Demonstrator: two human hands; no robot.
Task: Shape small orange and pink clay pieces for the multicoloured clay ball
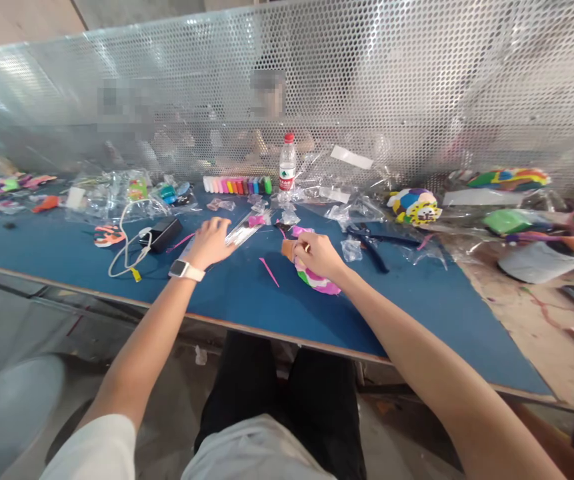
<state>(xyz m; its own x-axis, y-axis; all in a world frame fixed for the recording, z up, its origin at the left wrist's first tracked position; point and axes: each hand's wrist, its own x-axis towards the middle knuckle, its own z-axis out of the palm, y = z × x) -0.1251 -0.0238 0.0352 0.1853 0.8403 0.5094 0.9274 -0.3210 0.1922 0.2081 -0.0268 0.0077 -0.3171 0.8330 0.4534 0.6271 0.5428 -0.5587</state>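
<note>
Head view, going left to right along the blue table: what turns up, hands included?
White cable → black charger box → left hand → pink stick → right hand → black pliers → striped clay figure → green clay slab.

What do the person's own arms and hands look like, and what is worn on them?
Both arms are bare up to short white sleeves. The left hand has a smartwatch with a white band on its wrist. The right hand wears no glove or watch.

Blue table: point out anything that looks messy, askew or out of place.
Loose clear plastic wrappers litter the back of the blue table around the water bottle. A white cable trails in loops beside the left hand. Nothing looks spilled or broken.
</note>
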